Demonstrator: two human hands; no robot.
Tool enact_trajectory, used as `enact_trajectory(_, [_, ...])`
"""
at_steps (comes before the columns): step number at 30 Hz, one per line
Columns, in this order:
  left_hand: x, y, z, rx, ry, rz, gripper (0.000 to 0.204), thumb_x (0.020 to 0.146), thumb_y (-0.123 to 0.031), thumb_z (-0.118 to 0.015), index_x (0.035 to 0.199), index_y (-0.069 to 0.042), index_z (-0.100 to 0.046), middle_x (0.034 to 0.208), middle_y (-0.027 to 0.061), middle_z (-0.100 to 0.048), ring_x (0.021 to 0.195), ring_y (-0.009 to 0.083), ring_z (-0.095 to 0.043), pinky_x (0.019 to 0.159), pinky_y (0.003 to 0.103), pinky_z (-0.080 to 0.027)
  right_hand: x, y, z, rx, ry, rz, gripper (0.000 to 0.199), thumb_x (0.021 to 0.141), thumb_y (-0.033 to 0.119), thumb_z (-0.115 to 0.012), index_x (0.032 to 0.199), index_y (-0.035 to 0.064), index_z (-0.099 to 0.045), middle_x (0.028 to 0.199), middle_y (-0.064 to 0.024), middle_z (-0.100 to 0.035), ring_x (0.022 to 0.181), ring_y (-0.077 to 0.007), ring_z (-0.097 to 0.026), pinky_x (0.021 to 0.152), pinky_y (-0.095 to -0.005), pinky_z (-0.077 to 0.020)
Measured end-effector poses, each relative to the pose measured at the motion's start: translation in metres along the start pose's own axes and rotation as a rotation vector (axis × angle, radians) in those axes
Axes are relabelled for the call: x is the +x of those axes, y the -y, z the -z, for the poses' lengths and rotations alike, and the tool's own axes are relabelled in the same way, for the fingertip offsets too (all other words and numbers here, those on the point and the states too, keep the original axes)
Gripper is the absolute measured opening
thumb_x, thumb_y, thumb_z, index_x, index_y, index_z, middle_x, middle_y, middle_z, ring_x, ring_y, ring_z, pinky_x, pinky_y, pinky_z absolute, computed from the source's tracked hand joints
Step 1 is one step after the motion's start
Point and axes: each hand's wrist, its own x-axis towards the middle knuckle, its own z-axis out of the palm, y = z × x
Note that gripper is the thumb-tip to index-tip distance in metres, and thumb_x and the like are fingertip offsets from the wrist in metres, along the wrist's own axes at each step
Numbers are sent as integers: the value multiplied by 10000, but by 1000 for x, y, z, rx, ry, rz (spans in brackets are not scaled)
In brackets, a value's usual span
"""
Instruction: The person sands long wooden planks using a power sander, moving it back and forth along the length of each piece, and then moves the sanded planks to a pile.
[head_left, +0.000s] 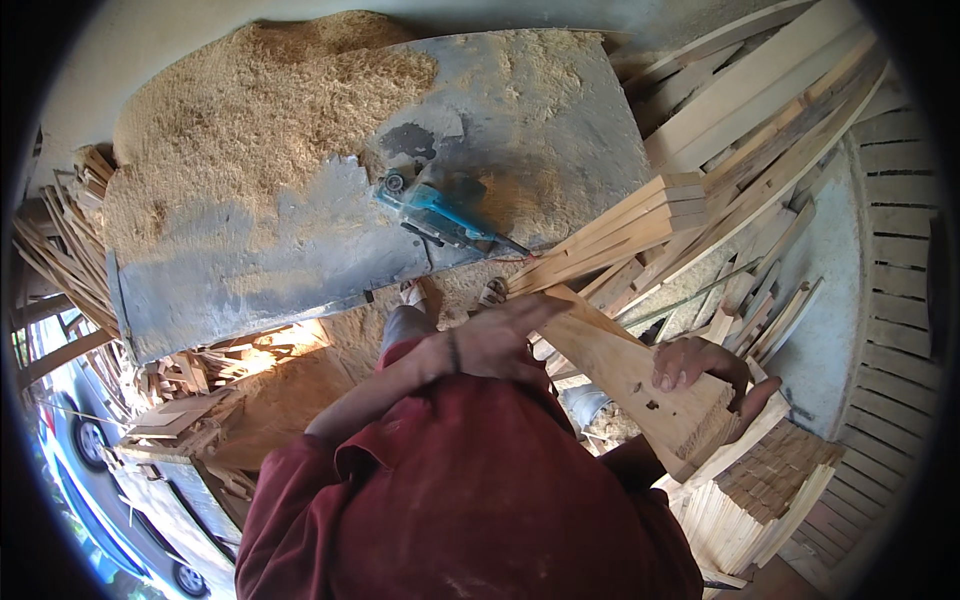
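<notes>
A thick pale wooden board (pixel 622 368) with a few dark knots lies slantwise to my right. My right hand (pixel 705 372) is closed round its near end, fingers on the top face and thumb at the edge. My left hand (pixel 500 332) is in front of my body, by the far end of the board. Its fingers are stretched out and a little blurred; I cannot tell whether they touch the wood.
A blue electric power tool (pixel 440 212) with a cord lies on the grey worktable (pixel 230 295), beside a big heap of wood shavings (pixel 260 120). Stacked planks (pixel 625 225) lean at the right, with a bundle of cut boards (pixel 775 475) nearer me. Wood scraps (pixel 200 365) lie at the left.
</notes>
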Motion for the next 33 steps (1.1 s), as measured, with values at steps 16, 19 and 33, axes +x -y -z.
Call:
enact_trajectory(16, [26,-52,-30,-210,-67,-674,910,668,-371,-830,1410,-61,-405,1088,135,-584,978,315,-620,832,418,-527,-21,31,-112,-178,-44,38,949,881,846,-132,866,2,-567,704,-180,-610,618,-302,-591,750,-478,-457])
enact_trajectory(19, [14,-43,-18,-184,-22,-605,936,661,-397,-823,1423,-59,-398,1081,130,-589,979,308,-620,800,422,-537,-14,12,-146,-254,-218,193,964,845,883,-148,924,12,-552,659,-157,-582,593,-297,-579,755,-471,-458])
enact_trajectory(33, [-19,-22,-2,-158,-177,-537,840,676,-385,-841,1357,-64,-469,950,113,-643,808,318,-672,705,415,-553,-27,-35,-89,-396,239,469,1338,610,623,-875,1552,90,-88,1183,-208,-476,981,-376,-576,845,-512,-501])
